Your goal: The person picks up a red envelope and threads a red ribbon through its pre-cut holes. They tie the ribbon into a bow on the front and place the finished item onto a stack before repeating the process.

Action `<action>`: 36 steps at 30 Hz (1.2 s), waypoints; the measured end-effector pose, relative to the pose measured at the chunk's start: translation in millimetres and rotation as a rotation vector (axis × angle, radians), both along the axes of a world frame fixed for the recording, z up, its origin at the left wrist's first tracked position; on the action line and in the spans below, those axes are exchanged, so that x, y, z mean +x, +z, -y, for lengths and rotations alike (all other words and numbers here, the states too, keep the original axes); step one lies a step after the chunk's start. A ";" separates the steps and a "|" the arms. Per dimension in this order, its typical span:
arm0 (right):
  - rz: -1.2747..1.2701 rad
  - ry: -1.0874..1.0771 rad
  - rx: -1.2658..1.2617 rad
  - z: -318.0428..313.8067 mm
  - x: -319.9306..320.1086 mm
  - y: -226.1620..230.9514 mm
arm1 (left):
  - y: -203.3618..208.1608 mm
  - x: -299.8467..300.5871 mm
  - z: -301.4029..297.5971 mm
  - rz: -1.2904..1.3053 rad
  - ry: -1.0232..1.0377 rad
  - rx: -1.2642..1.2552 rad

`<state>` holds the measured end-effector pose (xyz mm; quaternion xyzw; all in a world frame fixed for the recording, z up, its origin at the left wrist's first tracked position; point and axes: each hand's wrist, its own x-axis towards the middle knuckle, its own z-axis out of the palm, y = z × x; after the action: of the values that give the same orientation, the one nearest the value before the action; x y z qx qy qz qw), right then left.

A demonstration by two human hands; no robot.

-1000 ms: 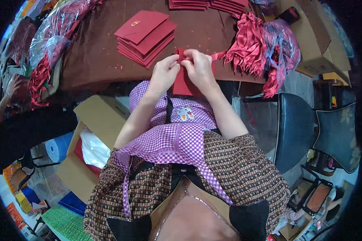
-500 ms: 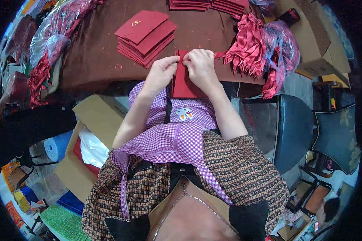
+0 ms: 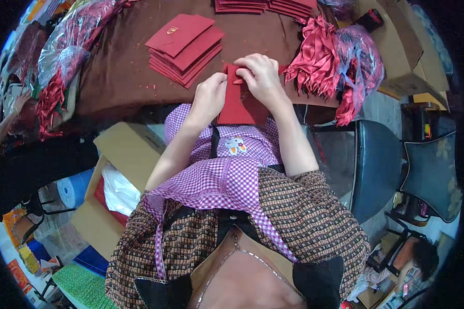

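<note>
A flat red paper envelope (image 3: 237, 110) with a small gold mark stands tilted at the table's near edge, its lower part over my lap. My left hand (image 3: 210, 98) is closed, pinching the envelope's left edge. My right hand (image 3: 260, 80) lies over its upper right part, thumb and fingers together on a narrow red ribbon (image 3: 238, 81); the fingers hide most of it. Beyond my left hand rests a stack of red envelopes (image 3: 185, 44), the top one gold-marked. Right of my right hand is a bundle of red satin ribbons (image 3: 317, 62).
More red envelopes (image 3: 265, 6) lie at the far edge of the brown-covered table (image 3: 113, 72). Plastic-wrapped ribbons (image 3: 363, 56) hang over the right edge. A cardboard box (image 3: 121, 154) stands open at left, a dark chair (image 3: 379, 170) at right. Another person's arm (image 3: 7, 121) shows far left.
My right hand has turned and opened slightly over the envelope, uncovering its gold mark. My left hand has slid slightly down along the edge. The other person's arm at far left has moved.
</note>
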<state>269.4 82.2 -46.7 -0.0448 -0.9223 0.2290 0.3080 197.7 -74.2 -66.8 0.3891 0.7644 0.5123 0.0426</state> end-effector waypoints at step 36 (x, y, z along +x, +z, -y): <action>0.272 0.070 -0.153 -17.9 -19.8 2.2 | 3.5 16.5 45.3 -0.453 0.305 -0.053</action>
<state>249.6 100.1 -44.5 -0.0666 -0.9364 0.3011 0.1676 214.2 -119.5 -63.2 0.3729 0.8174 0.3925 -0.1967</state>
